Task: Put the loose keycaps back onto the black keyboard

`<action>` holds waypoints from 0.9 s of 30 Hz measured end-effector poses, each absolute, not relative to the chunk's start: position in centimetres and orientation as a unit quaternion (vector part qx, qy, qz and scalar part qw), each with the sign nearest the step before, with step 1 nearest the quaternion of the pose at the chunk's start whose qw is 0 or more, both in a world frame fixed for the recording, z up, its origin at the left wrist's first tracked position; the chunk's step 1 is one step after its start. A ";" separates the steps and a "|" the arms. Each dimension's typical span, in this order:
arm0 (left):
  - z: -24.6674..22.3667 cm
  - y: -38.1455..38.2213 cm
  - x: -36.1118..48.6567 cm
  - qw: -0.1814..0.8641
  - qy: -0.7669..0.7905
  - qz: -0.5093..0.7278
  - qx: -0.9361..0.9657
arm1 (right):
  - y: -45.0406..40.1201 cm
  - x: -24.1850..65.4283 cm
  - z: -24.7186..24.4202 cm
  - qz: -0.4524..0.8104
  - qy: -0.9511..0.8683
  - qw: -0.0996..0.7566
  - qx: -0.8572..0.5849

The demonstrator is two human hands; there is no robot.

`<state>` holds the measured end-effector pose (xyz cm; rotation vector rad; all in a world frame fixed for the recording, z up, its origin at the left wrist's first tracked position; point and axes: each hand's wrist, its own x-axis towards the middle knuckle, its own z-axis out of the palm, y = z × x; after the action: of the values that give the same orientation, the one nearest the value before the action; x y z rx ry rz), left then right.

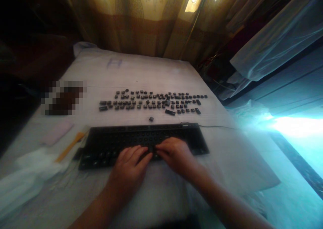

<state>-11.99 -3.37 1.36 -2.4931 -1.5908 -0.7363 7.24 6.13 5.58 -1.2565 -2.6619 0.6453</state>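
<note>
A black keyboard (101,140) lies across the white-covered table in front of me, many of its key positions bare and some keys still fitted at the lower left. Over its lower middle, my left hand (132,161) is closed, thumb and fingertips drawn together at the key bed. My right hand (174,151) pinches at nearly the same spot from the other side. Whatever sits between the fingertips is too small and dark to make out. Just beyond the keyboard lies a single loose keycap (151,119). Farther back, several rows of loose black keycaps (128,107) are spread out.
To the left are a pink flat piece (58,131), an orange-handled tool (69,146) and crumpled white plastic (22,178). A pixelated dark object (64,99) lies beyond them. The keyboard's cable (217,126) runs right. Curtains (141,24) hang behind the table.
</note>
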 end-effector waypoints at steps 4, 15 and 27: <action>1.3 -3.4 -11.9 0.051 -0.526 -0.241 -0.814 | 6.4 6.5 7.0 0.190 -0.897 -0.014 -0.398; 1.3 -3.4 -11.9 0.065 -0.519 -0.241 -0.818 | 6.7 5.8 7.2 0.168 -0.904 -0.059 -0.388; 1.5 -3.2 -11.9 0.066 -0.516 -0.248 -0.817 | 7.3 11.4 3.7 0.254 -0.778 0.282 -0.500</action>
<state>-11.87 -3.21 1.50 -2.4632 -1.5572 -0.7492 11.37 7.29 3.70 -1.3377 -2.0847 0.6812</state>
